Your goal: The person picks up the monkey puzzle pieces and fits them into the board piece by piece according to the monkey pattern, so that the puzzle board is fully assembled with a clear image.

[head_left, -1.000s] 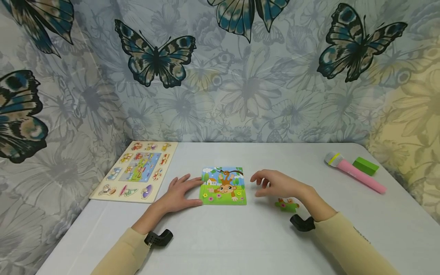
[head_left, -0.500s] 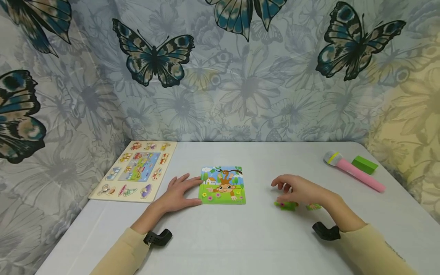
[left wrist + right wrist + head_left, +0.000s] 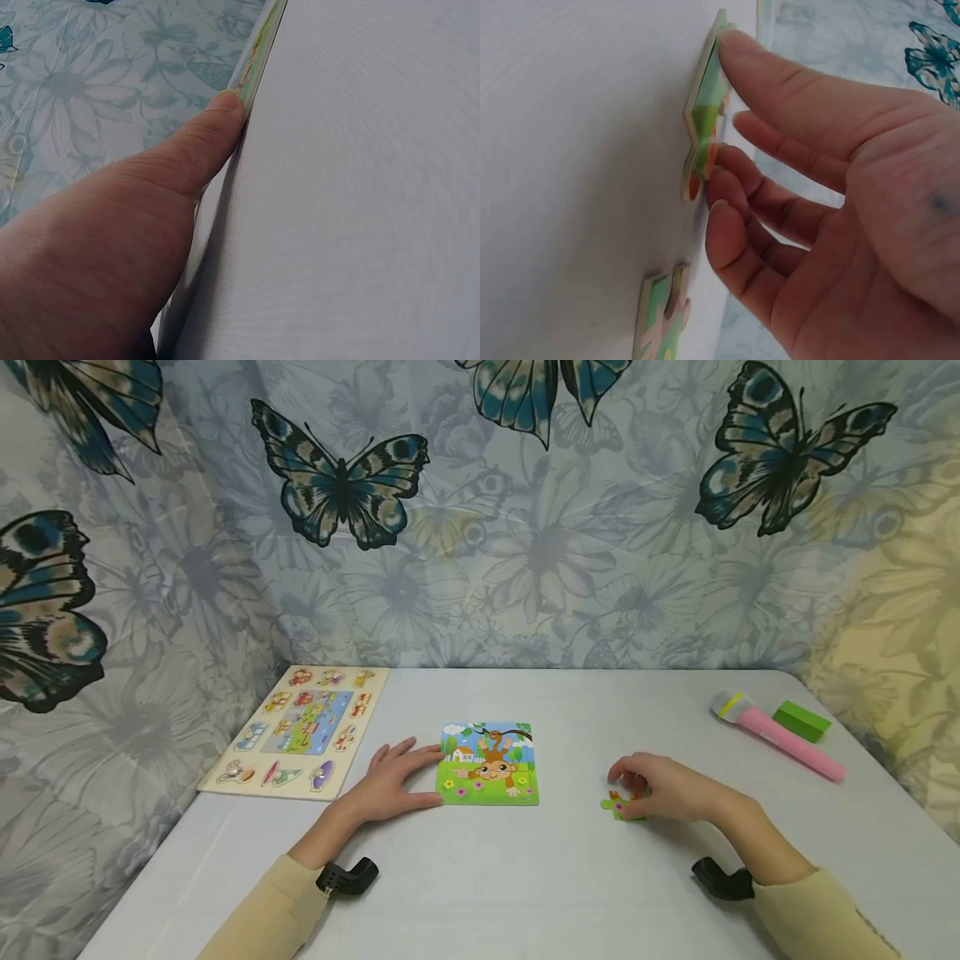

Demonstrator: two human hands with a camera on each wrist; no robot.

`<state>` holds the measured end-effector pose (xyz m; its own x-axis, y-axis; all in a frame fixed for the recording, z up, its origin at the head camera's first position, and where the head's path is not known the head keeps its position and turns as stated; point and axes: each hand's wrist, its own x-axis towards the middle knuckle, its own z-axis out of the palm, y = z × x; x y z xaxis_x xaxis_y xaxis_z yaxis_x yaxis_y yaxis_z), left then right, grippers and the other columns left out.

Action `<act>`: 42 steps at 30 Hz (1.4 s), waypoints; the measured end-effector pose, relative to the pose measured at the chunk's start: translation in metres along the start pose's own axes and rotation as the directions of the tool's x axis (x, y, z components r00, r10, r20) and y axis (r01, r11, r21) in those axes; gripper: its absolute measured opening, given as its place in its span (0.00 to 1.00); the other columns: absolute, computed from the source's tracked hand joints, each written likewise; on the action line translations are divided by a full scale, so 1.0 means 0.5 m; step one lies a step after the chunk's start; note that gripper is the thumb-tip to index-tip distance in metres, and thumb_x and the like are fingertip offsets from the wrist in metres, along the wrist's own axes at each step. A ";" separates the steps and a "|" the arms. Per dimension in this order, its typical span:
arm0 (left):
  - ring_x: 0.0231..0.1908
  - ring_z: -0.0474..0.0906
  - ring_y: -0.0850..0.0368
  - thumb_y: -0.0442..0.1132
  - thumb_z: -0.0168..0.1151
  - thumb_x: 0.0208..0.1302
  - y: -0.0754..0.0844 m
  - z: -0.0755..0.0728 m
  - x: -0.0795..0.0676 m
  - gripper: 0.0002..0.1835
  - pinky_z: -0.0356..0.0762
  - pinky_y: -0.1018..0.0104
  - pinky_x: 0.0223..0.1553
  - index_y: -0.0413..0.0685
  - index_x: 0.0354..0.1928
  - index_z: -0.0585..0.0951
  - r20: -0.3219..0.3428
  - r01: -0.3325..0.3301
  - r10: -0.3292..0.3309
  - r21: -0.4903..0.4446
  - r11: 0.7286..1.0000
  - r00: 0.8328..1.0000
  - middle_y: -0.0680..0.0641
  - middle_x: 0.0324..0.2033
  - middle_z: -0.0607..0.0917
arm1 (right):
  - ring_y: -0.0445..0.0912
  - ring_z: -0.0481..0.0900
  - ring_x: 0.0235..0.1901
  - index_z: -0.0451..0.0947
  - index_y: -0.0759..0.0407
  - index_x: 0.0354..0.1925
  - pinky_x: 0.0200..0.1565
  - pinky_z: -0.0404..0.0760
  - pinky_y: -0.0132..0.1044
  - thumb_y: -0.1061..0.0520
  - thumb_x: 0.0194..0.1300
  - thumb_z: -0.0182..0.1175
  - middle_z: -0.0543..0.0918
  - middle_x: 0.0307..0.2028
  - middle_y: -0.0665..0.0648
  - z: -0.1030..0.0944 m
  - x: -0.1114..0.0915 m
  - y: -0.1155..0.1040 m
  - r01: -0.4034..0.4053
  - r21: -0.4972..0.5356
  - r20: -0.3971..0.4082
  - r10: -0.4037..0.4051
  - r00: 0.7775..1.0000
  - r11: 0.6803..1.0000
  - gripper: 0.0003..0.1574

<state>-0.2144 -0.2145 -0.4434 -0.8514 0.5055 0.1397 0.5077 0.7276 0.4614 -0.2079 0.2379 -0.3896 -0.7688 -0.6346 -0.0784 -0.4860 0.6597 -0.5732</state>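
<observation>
A square monkey jigsaw puzzle (image 3: 491, 768) lies mid-table. My left hand (image 3: 393, 785) rests at its left side, fingers spread and fairly straight, thumb and index finger touching the edge. From the left wrist view, the thumb tip meets the puzzle's thin edge (image 3: 259, 71). Right of the puzzle, my right hand (image 3: 663, 789) pinches a green puzzle piece (image 3: 611, 806) low at the tabletop. In the right wrist view the thumb presses on this piece with the other fingers curled near its far side. A second puzzle piece (image 3: 660, 319) lies close by, hidden by the hand in the head view.
A wooden board with small vehicle pictures (image 3: 352, 768) lies at the left. Toward the right back are a pink toy microphone (image 3: 787, 743) and a green block (image 3: 801, 721). Butterfly-patterned cloth (image 3: 525, 568) borders the white table (image 3: 487, 885).
My right hand has moved right and down from beside the puzzle to the loose green piece and closed its fingers around it. The left hand has stayed at the puzzle's edge.
</observation>
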 end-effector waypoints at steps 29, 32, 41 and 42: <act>0.74 0.51 0.35 0.60 0.69 0.62 0.005 -0.003 0.002 0.37 0.37 0.28 0.67 0.52 0.70 0.75 -0.005 -0.007 0.007 0.003 1.000 1.000 0.50 0.71 0.71 | 0.44 0.71 0.34 0.78 0.51 0.41 0.34 0.72 0.34 0.57 0.62 0.73 0.73 0.32 0.49 0.000 -0.006 -0.003 0.028 0.017 -0.010 -0.028 1.000 0.999 0.13; 0.74 0.51 0.35 0.60 0.68 0.63 0.008 -0.003 0.004 0.37 0.37 0.28 0.67 0.51 0.70 0.74 0.001 -0.005 0.005 0.005 1.000 1.000 0.49 0.71 0.70 | 0.43 0.71 0.33 0.78 0.51 0.42 0.33 0.71 0.34 0.57 0.63 0.72 0.74 0.31 0.49 -0.003 -0.008 -0.001 0.029 0.022 -0.006 -0.029 1.000 0.999 0.12; 0.74 0.51 0.34 0.60 0.68 0.63 0.008 -0.001 0.001 0.37 0.37 0.28 0.67 0.51 0.70 0.75 0.001 0.001 -0.001 0.008 1.000 1.000 0.49 0.71 0.70 | 0.40 0.72 0.29 0.79 0.51 0.42 0.30 0.73 0.33 0.55 0.65 0.70 0.75 0.28 0.48 -0.009 -0.011 0.001 0.049 0.031 0.000 -0.049 0.999 0.998 0.10; 0.74 0.51 0.34 0.60 0.68 0.63 0.008 -0.001 0.001 0.37 0.37 0.28 0.67 0.51 0.70 0.75 -0.001 0.000 0.000 0.009 1.000 1.000 0.49 0.71 0.70 | 0.40 0.72 0.29 0.79 0.51 0.42 0.29 0.73 0.33 0.56 0.65 0.70 0.75 0.28 0.48 -0.010 -0.011 0.000 0.045 0.034 0.003 -0.045 0.999 0.998 0.10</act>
<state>-0.2130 -0.2118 -0.4409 -0.8515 0.5052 0.1403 0.5088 0.7316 0.4538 -0.2058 0.2436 -0.3851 -0.7446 -0.6652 -0.0551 -0.5057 0.6160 -0.6040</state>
